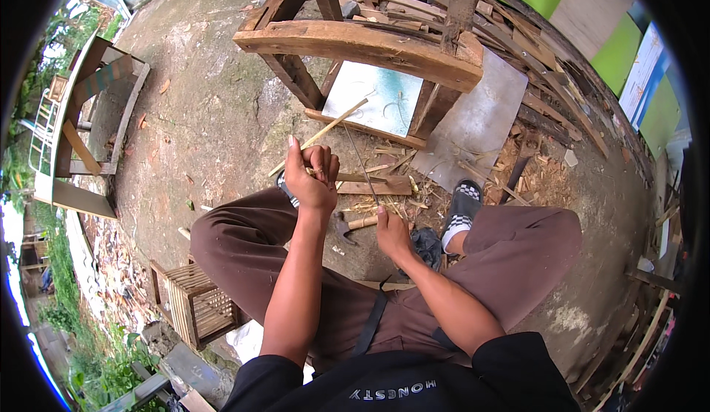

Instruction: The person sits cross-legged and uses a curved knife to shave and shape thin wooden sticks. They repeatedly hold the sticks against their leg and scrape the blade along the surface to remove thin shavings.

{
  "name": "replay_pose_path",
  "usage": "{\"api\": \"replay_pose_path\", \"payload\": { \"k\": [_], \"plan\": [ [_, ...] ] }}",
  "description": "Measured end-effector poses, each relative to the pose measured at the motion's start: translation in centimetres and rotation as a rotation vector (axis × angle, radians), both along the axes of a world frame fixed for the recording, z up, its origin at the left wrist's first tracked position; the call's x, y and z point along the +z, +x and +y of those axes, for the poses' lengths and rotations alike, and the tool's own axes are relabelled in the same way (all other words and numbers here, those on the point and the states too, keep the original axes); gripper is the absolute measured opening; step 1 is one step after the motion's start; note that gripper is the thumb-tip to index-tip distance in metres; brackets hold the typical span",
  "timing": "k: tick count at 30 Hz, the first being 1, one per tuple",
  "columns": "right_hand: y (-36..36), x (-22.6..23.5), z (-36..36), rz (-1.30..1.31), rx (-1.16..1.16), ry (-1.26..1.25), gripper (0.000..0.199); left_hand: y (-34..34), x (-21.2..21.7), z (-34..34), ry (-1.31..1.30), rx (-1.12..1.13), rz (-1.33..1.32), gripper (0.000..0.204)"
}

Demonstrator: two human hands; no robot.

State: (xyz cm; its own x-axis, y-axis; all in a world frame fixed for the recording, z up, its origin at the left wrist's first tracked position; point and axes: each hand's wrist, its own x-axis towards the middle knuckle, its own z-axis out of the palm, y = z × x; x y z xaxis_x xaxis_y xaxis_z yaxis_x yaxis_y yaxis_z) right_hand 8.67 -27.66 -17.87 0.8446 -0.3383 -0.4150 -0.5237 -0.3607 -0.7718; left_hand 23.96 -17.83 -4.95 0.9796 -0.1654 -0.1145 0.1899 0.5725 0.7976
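My left hand (314, 174) is closed around a thin pale bamboo strip (336, 126), which slants up to the right between my knees. A second short stick (362, 178) juts out beside that hand; I cannot tell whether it is held too. My right hand (393, 233) grips the lower end of a long, thin dark tool (361, 159), either a narrow blade or a rod. Its tip points up toward the bamboo strip, and its handle is hidden in my fist. Just left of my right hand lies a claw hammer (362, 222) with a wooden handle.
A wooden stand (362, 46) rises ahead, with a pale sheet (373, 98) beneath it. Shavings surround a wood block (376, 186). Stacked scrap wood (547, 79) lines the right side. A slatted wooden box (200, 301) sits by my left knee; a dark bag (424, 246) lies near my right foot.
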Motion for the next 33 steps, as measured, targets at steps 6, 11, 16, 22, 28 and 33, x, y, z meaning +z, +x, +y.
{"api": "replay_pose_path", "payload": {
  "k": [6,11,16,22,28,33],
  "plan": [
    [0.2,1.4,-0.2,-0.101,-0.018,0.066,0.052,-0.4,-0.6,-0.2,-0.029,0.018,0.008,0.068],
    [0.4,-0.8,-0.7,0.146,0.016,0.025,0.051,0.1,-0.1,0.0,0.0,-0.006,-0.009,0.069],
    [0.7,2.3,-0.1,-0.229,-0.024,0.059,0.055,-0.5,-0.5,0.3,0.009,0.012,-0.001,0.069],
    [0.0,-1.8,-0.6,0.053,0.022,-0.012,0.051,0.0,-0.1,0.2,-0.016,0.018,0.004,0.068],
    [-0.6,2.2,0.7,-0.237,0.095,0.097,0.043,-0.5,-0.4,0.3,-0.02,-0.01,-0.009,0.066],
    [-0.8,-2.2,-0.4,0.143,0.012,0.027,0.051,0.0,-0.5,0.5,-0.04,0.05,0.005,0.068]
  ]
}}
